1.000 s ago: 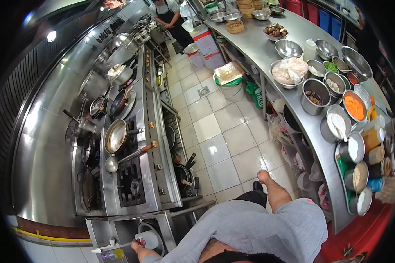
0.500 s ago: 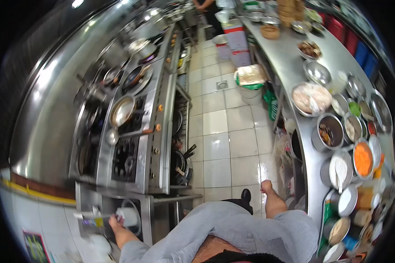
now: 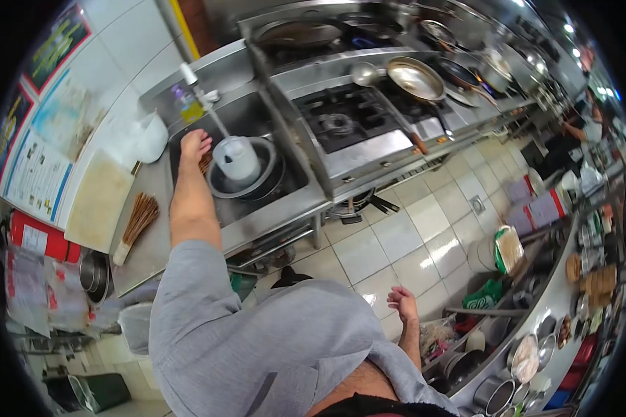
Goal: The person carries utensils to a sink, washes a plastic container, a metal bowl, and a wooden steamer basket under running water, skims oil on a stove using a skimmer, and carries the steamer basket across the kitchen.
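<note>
White jug (image 3: 238,165) in metal bowl (image 3: 268,154) — left grip (image 3: 196,145) just beside, free and half-curled — right grip (image 3: 402,302) free, loosely spread.

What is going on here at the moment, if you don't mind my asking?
Someone is at the sink, where a white jug stands in a metal bowl near the tap. Their left hand is right beside the jug, though I can't tell whether it touches it. Their right hand hangs low, with nothing visible in it.

One head-worn view, forward and down over the sink (image 3: 252,115)
</note>
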The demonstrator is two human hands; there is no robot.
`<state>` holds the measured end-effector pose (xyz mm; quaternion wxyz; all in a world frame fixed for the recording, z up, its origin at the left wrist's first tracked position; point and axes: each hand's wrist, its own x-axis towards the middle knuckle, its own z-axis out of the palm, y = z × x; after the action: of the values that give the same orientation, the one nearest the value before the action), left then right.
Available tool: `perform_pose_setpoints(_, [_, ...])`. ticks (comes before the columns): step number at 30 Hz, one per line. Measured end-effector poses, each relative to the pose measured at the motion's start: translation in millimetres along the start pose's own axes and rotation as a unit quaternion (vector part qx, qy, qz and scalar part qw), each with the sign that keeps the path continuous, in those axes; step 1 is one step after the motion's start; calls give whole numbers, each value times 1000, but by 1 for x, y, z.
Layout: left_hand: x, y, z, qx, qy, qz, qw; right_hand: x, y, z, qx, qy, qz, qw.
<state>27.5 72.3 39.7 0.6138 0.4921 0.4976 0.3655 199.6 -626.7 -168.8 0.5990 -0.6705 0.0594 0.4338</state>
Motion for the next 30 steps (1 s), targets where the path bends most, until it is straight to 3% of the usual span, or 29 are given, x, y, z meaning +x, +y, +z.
perform_pose_setpoints(3, [43, 5, -7, -13, -9, 12, 1000, -25, -98, 107, -17, -135, -71, 988])
perform_pose_setpoints(6, [75, 5, 0, -17, -39, 8, 999, -27, -159, 209, -16, -193, -133, 972])
perform_pose_setpoints(13, [151, -27, 15, -67, -121, -16, 990, 25, -174, 351, -8, -199, -249, 948])
perform_pose_setpoints(20, [180, -73, 25, -101, -127, -50, 986, 57, -161, 376, 5, -95, -259, 961])
perform_pose_setpoints(27, [177, -83, 33, -72, -115, -108, 985, 83, -148, 370, -132, -9, -374, 918])
perform_pose_setpoints(30, [193, -93, 33, -67, -121, -114, 984, 71, -159, 368, -228, 30, -446, 865])
